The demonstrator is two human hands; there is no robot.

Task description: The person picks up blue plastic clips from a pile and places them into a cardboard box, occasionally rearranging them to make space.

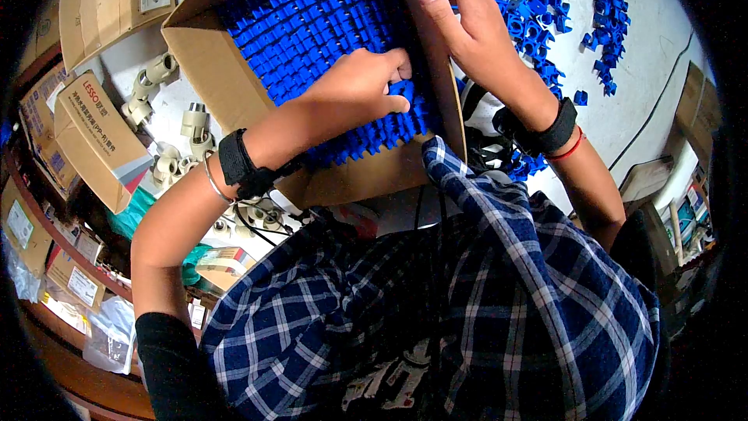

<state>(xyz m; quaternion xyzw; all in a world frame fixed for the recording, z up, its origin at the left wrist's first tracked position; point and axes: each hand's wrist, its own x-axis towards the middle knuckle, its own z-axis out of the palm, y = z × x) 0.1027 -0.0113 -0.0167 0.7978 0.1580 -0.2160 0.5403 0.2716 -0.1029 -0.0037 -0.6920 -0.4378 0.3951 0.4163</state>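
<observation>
A cardboard box [206, 70] stands in front of me, its inside lined with tight rows of blue plastic pipe clips [300, 27]. Reaching into it, my left hand [362, 82] is closed, thumb and fingers pinched at a blue clip [400, 93] near the right wall. The fingertips partly cover that clip, and the ones under the palm are hidden. My right hand [471, 27] grips the rim of the box's right wall, thumb and fingers bent over the edge.
Loose blue clips [538, 19] lie scattered on the white surface [650, 39] to the right. Pale pipe fittings [195, 121] and a printed carton [101, 136] are on the left. Shelves [58, 242] with boxes curve along the far left. A dark cable [653, 113] runs at right.
</observation>
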